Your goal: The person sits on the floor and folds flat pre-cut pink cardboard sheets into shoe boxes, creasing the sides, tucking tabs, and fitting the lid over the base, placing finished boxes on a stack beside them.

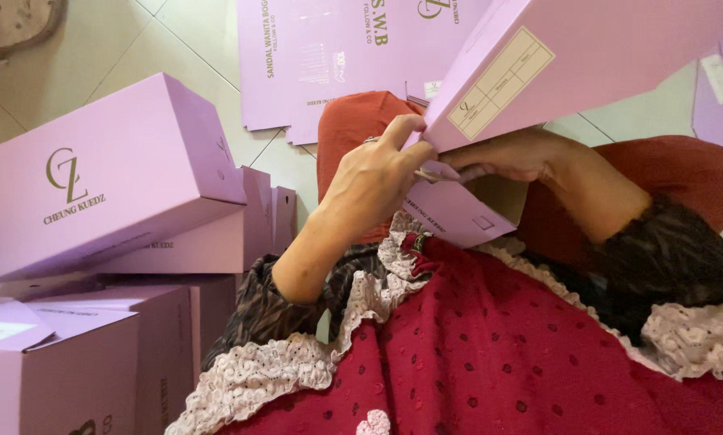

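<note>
A pink cardboard box (587, 56) is held tilted at the upper right of the view, with its lower end at the centre of the frame, directly between both hands. A loose end flap (450, 211) of this box hangs below the hands at 6 o'clock from them.

The left hand (373, 181) is positioned at 9 o'clock from the box's lower end. Its fingers are curled and closed on the corner of the box, with the thumb pressed against the edge. A ring is worn on one finger.

The right hand (510, 157) is positioned beneath the box, at 6 o'clock from its labelled end panel. Its fingers are bent around the lower edge of the box, and a folded tab is pinched there.

Both forearms are covered by dark patterned sleeves with lace trim, over a red dotted garment (490, 354).

Assembled boxes of the same pink colour are stacked at 9 o'clock from the hands: one closed box (95, 173) lies on top, and at least three further boxes are seen below it, partly hidden. Flat, unfolded box blanks (329, 56) lie on the tiled floor (136, 40) at 12 o'clock; their number cannot be told.
</note>
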The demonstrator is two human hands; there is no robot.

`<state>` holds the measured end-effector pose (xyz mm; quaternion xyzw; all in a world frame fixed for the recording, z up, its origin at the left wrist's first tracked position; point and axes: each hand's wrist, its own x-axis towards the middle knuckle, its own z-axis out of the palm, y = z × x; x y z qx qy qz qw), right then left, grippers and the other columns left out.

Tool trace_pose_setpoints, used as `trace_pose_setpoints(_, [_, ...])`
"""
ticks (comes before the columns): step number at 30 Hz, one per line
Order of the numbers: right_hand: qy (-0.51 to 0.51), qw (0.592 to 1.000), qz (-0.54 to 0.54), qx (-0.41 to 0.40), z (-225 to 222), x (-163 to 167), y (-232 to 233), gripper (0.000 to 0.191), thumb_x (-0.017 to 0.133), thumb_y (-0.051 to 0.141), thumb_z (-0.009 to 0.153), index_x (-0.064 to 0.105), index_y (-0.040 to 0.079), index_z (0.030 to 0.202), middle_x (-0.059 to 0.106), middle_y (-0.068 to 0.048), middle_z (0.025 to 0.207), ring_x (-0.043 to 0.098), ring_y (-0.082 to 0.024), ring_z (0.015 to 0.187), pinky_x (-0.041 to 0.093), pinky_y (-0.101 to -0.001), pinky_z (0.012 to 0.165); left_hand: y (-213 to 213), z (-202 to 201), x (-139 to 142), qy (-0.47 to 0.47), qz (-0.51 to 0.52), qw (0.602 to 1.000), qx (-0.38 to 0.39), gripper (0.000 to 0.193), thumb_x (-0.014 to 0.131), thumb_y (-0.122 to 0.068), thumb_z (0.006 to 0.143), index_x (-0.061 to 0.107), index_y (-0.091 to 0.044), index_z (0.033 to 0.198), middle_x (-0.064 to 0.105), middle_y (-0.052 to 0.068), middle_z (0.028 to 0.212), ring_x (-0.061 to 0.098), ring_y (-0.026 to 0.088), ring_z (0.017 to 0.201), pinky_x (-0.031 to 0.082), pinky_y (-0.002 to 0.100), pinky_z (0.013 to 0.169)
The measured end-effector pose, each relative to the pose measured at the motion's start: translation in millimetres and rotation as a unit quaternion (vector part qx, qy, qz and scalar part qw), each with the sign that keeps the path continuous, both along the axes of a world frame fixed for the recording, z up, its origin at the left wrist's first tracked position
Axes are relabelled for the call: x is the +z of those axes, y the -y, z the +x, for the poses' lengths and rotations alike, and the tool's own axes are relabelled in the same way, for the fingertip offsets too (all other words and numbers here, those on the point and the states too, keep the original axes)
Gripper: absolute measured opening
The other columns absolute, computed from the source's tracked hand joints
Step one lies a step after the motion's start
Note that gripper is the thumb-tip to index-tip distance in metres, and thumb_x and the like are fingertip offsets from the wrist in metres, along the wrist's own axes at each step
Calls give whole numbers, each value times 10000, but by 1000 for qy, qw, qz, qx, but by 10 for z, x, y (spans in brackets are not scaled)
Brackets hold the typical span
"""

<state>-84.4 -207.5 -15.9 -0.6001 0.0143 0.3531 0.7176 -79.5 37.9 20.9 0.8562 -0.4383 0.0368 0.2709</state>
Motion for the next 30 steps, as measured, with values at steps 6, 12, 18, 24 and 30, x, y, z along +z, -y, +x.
trace_pose_setpoints(6, [96,982,-164,16,-74,103,-76,261,682,157,894,688,37,1125,717,-78,940,691,-127,800,585,-279,678,-45,-19,-50,-37,-34,998,-26,308,770,-134,848,663,-123,1136,577,102,1290,714,316,913,564,440,747])
trace_pose_setpoints(12, [225,927,-298,48,-184,188,-106,312,598,109,877,665,54,1176,716,-59,924,683,-136,801,573,-306,670,-143,-10,-27,0,-41,997,-67,419,753,-141,855,639,-140,1258,572,102,1281,712,284,883,572,399,727])
trace_pose_setpoints(18, [268,891,-360,71,-268,-17,-19,290,626,117,861,713,55,1131,749,-64,970,695,-155,904,564,-336,813,-118,-88,-99,164,76,984,-9,428,689,-162,910,628,-204,1332,608,56,997,683,202,717,533,334,600])
trace_pose_setpoints(24, [270,913,-304,43,-307,-293,6,271,590,134,923,664,32,1164,729,-57,995,685,-138,941,556,-318,808,-161,-51,-175,159,96,982,-33,385,695,-198,945,617,-186,1322,596,38,873,650,182,643,536,334,635])
trace_pose_setpoints(30, [243,932,-269,-3,-398,-447,-32,249,492,148,1027,656,23,1167,699,-63,1012,647,-149,962,548,-329,846,-158,-94,-329,128,-34,991,-31,455,718,-207,912,608,-205,1353,580,26,900,676,215,760,550,361,711])
